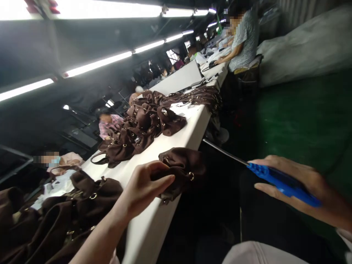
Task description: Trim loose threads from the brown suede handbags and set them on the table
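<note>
My left hand (144, 187) pinches a dark brown fabric bag (184, 165) at the front edge of the white table, thumb and fingers closed on its cloth. A gold-coloured ring shows on the bag's side, and part of the bag hangs past the edge. Off to the right, my right hand (299, 183) grips a screwdriver (284, 187) by its blue handle. Its long metal shaft points left towards the bag, with the tip apart from it.
Brown bags with gold rings lie heaped along the white table (194, 128); another pile of brown bags (68, 209) is at near left. Brown straps (198, 97) lie farther along. A person (243, 40) sits at the far right side; others work across the table. Large pale sacks (305, 47) stand behind.
</note>
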Tool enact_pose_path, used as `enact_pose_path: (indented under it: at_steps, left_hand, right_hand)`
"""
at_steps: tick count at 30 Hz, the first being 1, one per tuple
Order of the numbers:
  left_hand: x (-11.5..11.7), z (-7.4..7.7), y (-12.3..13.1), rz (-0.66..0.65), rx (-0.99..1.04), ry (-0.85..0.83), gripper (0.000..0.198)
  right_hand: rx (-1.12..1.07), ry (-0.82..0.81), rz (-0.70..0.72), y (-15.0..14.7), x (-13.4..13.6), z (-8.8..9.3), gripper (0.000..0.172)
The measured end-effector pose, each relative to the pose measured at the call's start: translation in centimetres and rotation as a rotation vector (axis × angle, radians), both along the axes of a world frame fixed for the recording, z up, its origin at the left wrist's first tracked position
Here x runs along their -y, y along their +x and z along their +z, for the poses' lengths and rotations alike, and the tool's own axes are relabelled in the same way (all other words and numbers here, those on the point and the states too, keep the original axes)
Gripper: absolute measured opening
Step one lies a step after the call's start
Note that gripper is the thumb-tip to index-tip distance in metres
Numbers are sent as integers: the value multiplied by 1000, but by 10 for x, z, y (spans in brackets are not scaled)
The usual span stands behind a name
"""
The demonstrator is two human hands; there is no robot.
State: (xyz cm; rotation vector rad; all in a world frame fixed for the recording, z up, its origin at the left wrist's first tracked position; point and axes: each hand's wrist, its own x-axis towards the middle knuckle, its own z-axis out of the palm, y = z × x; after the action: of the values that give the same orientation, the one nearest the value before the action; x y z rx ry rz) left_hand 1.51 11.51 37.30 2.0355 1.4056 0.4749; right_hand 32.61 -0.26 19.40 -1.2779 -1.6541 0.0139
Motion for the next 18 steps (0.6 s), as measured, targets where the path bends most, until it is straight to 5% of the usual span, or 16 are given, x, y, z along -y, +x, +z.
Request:
enact_pose_path:
  at_steps: [5,9,13,18]
  left_hand:
    - [18,-22,32,-33,246,-162,34]
    - [14,-40,43,10,509,-394,40]
    - [22,-61,48,-155,589,-713,36]
    - [37,-79,64,-355,628,-876,31]
  right_hand:
    - [-14,-166,298,-27,-4,25,58]
    - [-44,-179,290,-40,-5,1,57]
    - [-126,-201,202,-25,-5,-21,40]
    - [-153,-362,512,-8,-7,-24,53]
